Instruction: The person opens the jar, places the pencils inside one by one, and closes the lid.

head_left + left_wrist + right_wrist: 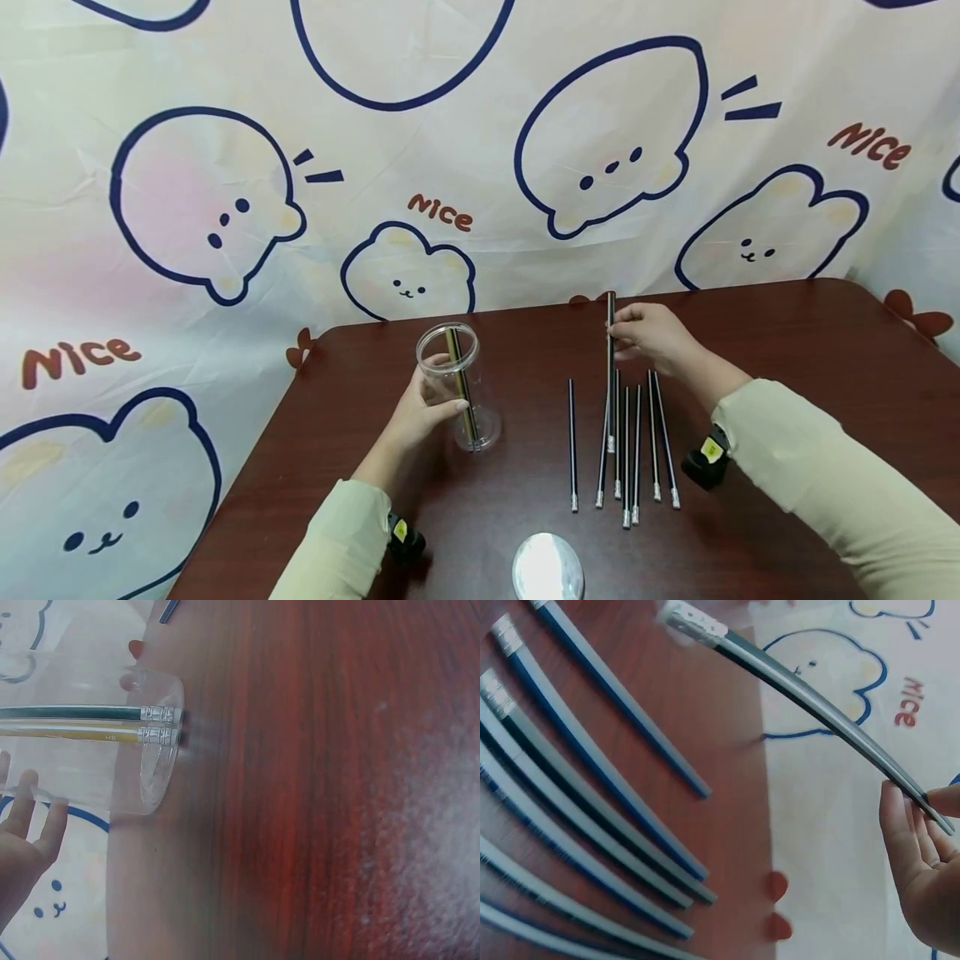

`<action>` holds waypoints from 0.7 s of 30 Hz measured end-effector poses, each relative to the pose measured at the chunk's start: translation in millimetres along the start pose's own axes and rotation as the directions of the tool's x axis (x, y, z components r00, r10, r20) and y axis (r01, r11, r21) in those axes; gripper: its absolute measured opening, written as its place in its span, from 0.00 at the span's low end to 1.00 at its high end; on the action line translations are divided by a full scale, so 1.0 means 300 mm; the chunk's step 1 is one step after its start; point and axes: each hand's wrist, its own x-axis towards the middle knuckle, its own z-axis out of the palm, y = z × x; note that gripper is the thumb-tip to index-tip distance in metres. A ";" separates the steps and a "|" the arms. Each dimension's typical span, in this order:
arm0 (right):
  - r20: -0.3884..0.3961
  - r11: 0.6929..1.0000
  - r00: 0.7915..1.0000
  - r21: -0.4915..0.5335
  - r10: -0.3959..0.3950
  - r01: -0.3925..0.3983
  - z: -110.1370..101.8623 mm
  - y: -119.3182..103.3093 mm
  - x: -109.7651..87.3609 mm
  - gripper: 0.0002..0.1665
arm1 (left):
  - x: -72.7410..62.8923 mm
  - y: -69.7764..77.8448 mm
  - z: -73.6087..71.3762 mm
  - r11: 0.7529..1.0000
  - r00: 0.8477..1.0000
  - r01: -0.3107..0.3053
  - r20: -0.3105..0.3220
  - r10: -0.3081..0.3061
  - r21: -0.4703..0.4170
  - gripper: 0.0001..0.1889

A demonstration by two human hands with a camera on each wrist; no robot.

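Note:
My left hand (416, 408) grips a clear plastic jar (489, 425) around its side, toward the left of the table. The jar is uncapped and stands tilted slightly in the head view. Inside it lean a dark green pencil (75, 712) and a yellow pencil (82, 733), eraser ends at the bottom. Between thumb and fingers, my right hand (654, 333) pinches a dark striped pencil (802, 694) near its plain end. That pencil is raised over the table, its metal-banded eraser end pointing down. Several loose pencils (572, 442) lie below it, erasers toward me.
A round shiny lid (547, 571) lies at the front of the brown table (517, 475). Behind the table hangs a white cloth (495, 275) printed with cartoon bears. Black wrist devices with yellow labels sit at both sleeves (787, 442).

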 end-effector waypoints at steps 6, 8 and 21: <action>-0.022 0.995 0.999 0.087 -0.041 0.042 0.046 -0.091 0.014 0.13 | 0.000 0.003 0.000 1.000 1.000 -0.007 0.006 0.007 0.009 0.34; -0.028 0.991 0.998 0.121 -0.059 0.062 0.061 -0.123 0.017 0.11 | 0.000 0.003 0.000 1.000 1.000 -0.012 0.009 0.012 0.010 0.34; -0.081 0.954 0.988 0.261 -0.130 0.147 0.169 -0.305 0.052 0.09 | 0.002 -0.008 -0.006 1.000 1.000 -0.006 0.003 0.006 0.015 0.34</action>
